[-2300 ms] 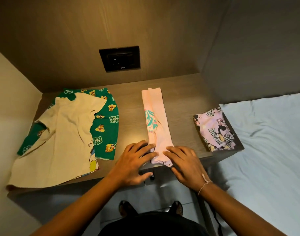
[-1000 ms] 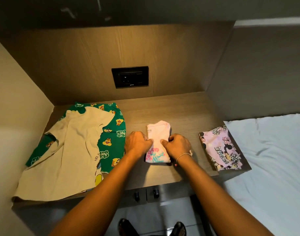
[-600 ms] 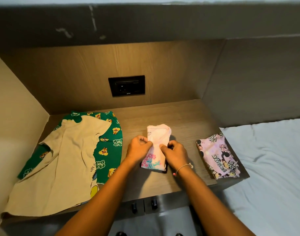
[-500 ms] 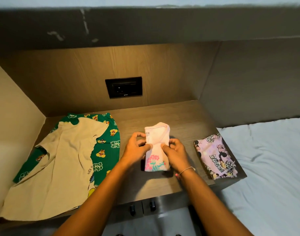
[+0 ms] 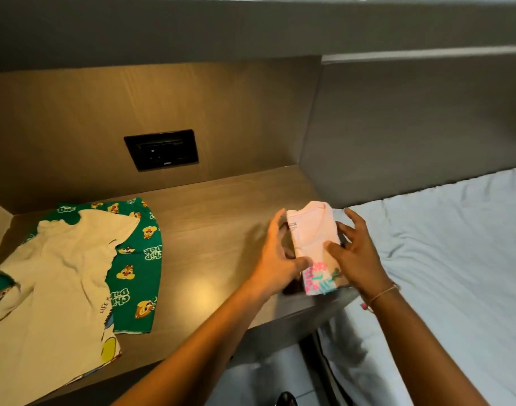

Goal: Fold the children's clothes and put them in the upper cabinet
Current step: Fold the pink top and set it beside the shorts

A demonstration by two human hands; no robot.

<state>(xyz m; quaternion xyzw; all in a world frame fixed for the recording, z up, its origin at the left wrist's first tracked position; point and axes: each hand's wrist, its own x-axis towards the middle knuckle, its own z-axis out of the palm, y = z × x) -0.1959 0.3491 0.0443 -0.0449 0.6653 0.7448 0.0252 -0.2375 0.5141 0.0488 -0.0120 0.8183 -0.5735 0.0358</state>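
Folded pink garment (image 5: 312, 238) held between both hands at the right end of the wooden shelf (image 5: 215, 230), near its front corner beside the white bed sheet (image 5: 456, 259). Left hand (image 5: 276, 259) clamped on the left edge, thumb across the front just above the floral print, fingers reaching behind. Right hand (image 5: 355, 253) pressed on the right edge, thumb on the front face, remaining fingers spread and only partly curled. Grip of both hands closed on the cloth, not fully wrapped around it. Bundle narrow and tall: long axis running away from the body, neck label at the far end, print at the near end, slightly tilted to the left at the top. Cannot tell whether the lower end rests on something beneath or hangs free; dark shadow under it hides the contact. Likely a set-down or a lift toward the grey upper cabinet (image 5: 251, 27) overhead, so the deciding relation is straight up from the grip, with both hands about equally near. Still unfolded at the left end: cream T-shirt (image 5: 60, 288) lying over green cartoon-print garment (image 5: 139, 259). Black wall socket (image 5: 162, 150) on the back panel.
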